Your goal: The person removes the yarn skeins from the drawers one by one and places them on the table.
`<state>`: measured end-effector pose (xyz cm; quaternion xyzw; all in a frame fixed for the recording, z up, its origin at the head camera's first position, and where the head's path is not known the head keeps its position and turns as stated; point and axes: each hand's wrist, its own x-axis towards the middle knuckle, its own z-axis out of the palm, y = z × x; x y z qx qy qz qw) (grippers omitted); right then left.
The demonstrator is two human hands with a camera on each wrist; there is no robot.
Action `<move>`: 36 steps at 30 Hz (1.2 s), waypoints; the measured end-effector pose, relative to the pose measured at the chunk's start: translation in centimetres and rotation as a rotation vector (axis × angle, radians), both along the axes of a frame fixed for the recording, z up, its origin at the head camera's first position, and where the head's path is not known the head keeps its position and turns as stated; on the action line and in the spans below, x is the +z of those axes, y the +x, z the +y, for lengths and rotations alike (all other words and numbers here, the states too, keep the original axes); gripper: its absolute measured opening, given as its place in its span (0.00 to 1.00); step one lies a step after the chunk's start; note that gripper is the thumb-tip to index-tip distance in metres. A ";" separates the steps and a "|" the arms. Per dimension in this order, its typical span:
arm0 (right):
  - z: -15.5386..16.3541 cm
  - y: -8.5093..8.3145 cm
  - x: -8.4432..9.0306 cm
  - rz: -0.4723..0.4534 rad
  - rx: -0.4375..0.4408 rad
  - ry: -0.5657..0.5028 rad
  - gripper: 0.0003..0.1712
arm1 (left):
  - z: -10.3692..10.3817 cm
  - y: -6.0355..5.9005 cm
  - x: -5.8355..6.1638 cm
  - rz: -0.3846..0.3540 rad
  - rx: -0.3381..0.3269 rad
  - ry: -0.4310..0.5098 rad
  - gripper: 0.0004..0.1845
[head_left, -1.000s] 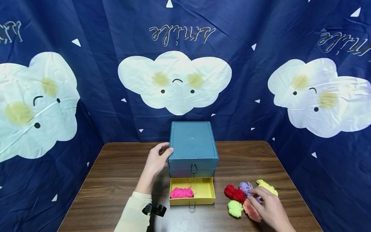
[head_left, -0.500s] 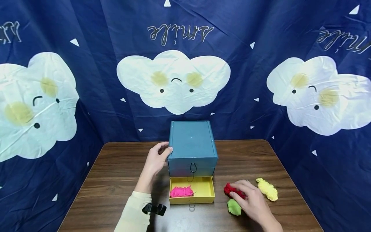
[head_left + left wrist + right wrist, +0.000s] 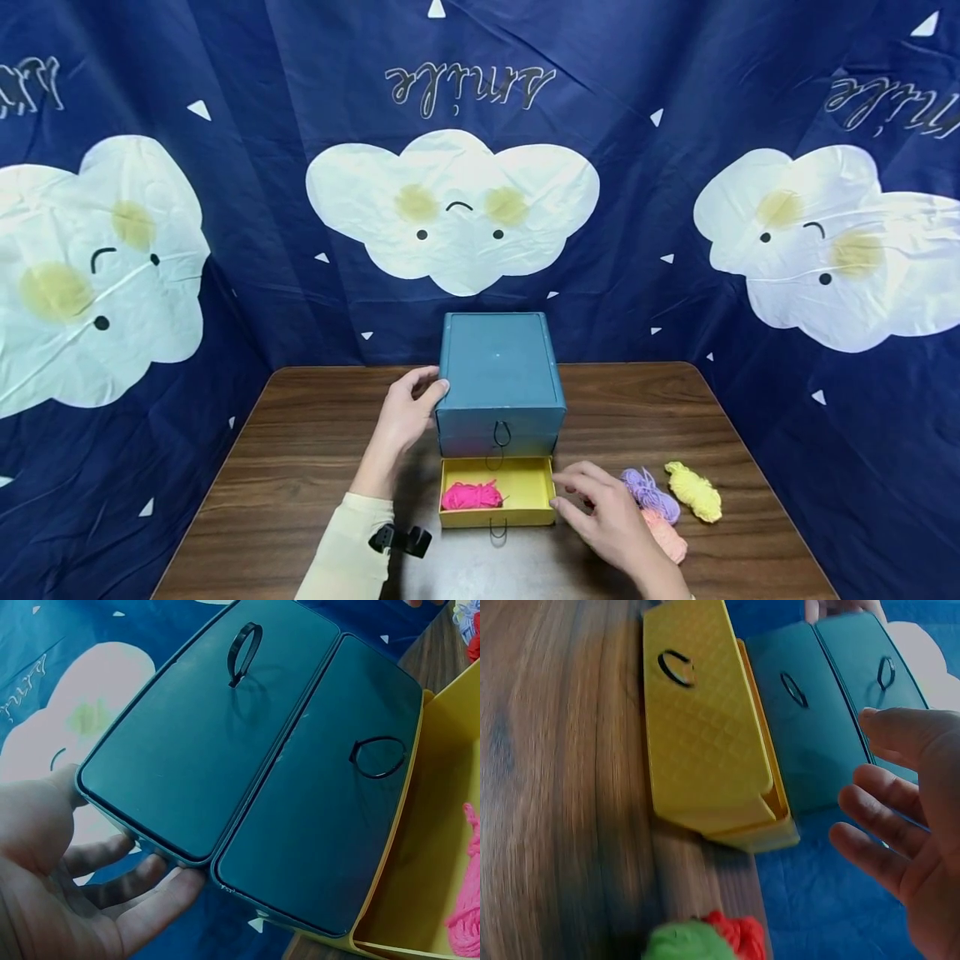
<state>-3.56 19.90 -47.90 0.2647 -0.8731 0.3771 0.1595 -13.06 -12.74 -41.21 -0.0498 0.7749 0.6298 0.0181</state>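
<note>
My left hand holds the upper left side of a teal drawer box, thumb at the top edge and fingers along the side. Pulled out at the bottom is a yellow drawer with a bright pink yarn bundle in its left part. With nothing in its grasp, my right hand hovers by the drawer's right edge, fingers spread and slightly bent. Green yarn and red yarn show low in the right wrist view; the hand covers them in the head view.
Purple yarn, peach yarn and yellow yarn lie on the wooden table right of the right hand. Black loop handles stick out from the drawer fronts. A dark blue cloth with clouds surrounds the table.
My right hand has moved left from over the yarn to the yellow drawer's right edge, uncovering the purple and peach yarn. The left hand has stayed in place on the box.
</note>
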 end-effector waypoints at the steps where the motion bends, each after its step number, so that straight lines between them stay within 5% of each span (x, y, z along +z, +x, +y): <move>1: -0.3 0.0 0.0 -0.010 0.008 0.001 0.18 | 0.0 0.0 0.1 0.001 0.000 -0.003 0.26; 13: -3.6 -1.0 -0.4 -0.048 0.132 0.065 0.15 | -0.3 0.3 0.1 0.001 -0.011 -0.002 0.27; 36: -6.2 -3.0 -2.6 -0.107 0.145 0.247 0.12 | -0.2 0.3 0.0 0.005 -0.019 -0.005 0.26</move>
